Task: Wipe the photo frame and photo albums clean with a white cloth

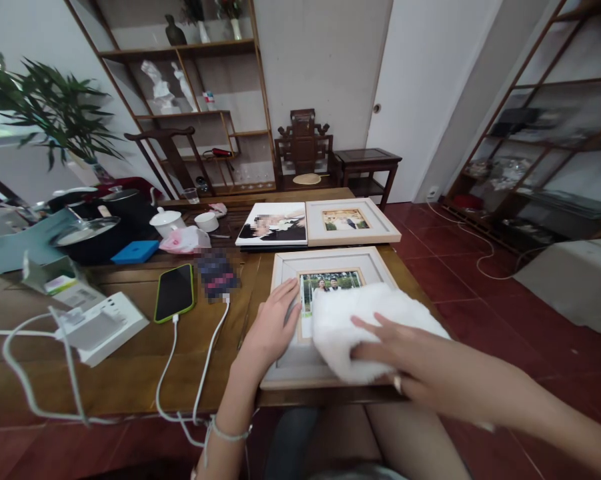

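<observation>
The frame (330, 261) lies at the table's (125, 390) near edge, its photo (349, 279) partly hidden by the cloth (380, 300). The right hand (400, 348) rests on the cloth, grip not determinable; the left hand (276, 319) lies open on the frame's left side

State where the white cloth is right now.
In the head view, the white cloth lies right of centre under the right hand, covering part of the nearest picture frame.

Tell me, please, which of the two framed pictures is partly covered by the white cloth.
The nearer frame, where the left hand rests: white cloth covers its right part. The farther frame lies uncovered.
</observation>
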`<action>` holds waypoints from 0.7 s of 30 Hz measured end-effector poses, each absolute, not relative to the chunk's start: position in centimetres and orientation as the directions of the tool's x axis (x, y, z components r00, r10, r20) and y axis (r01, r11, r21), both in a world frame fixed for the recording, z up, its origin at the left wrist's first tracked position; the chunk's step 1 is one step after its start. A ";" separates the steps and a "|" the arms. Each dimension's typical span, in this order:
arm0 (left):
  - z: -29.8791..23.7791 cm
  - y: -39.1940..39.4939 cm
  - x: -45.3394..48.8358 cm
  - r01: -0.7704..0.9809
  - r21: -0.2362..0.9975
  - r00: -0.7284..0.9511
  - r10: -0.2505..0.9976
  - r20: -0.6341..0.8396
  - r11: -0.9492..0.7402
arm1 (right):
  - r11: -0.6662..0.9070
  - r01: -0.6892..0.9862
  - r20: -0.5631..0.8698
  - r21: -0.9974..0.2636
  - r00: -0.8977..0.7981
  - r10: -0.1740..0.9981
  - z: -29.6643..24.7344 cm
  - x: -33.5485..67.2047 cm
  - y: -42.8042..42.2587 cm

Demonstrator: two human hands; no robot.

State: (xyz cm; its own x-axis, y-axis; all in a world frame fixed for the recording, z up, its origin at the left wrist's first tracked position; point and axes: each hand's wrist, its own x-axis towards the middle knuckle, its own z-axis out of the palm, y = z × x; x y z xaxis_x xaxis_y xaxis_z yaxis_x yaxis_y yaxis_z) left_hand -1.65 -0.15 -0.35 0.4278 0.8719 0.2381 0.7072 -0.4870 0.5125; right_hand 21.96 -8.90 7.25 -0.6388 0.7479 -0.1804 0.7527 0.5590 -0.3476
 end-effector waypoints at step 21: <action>-0.5 -0.1 -1.6 0.707 0.520 0.422 0.876 0.235 -0.480 | 0.639 0.710 -0.088 -0.297 -0.686 0.722 6.1 19.7 -8.1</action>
